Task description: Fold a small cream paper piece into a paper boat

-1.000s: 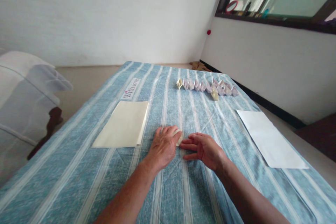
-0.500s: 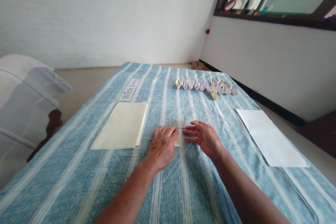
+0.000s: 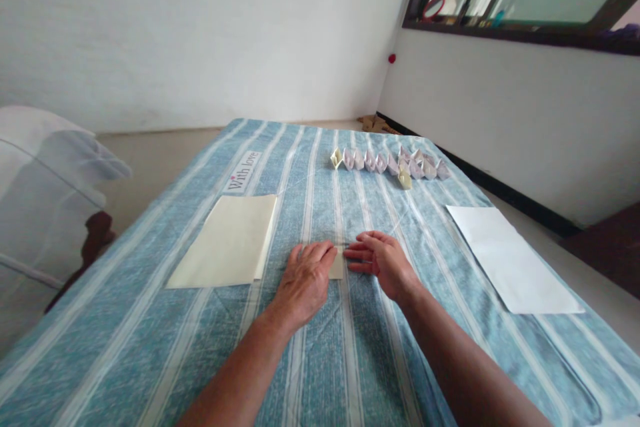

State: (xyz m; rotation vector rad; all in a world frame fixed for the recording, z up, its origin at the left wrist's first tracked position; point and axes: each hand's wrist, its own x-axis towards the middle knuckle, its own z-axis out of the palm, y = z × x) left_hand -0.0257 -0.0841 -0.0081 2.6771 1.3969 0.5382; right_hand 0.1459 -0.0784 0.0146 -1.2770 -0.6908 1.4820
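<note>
My left hand [image 3: 306, 279] lies flat, fingers together, pressing down on a small folded cream paper [image 3: 337, 265] on the blue striped cloth [image 3: 150, 347]. Only the paper's right edge shows beyond my fingers. My right hand [image 3: 381, 259] rests just right of it, fingers stretched out, with the fingertips touching the paper's right edge. Neither hand lifts the paper off the cloth.
A stack of cream sheets [image 3: 225, 241] lies to the left, a white sheet [image 3: 509, 259] to the right. A row of several small folded paper boats [image 3: 393, 163] stands at the far side. A white-draped chair [image 3: 45, 200] stands at the left; walls and a window ledge behind.
My right hand has slid forward and left along the paper's right edge, from beside the near corner to its far part. My left hand has stayed pressed on the paper.
</note>
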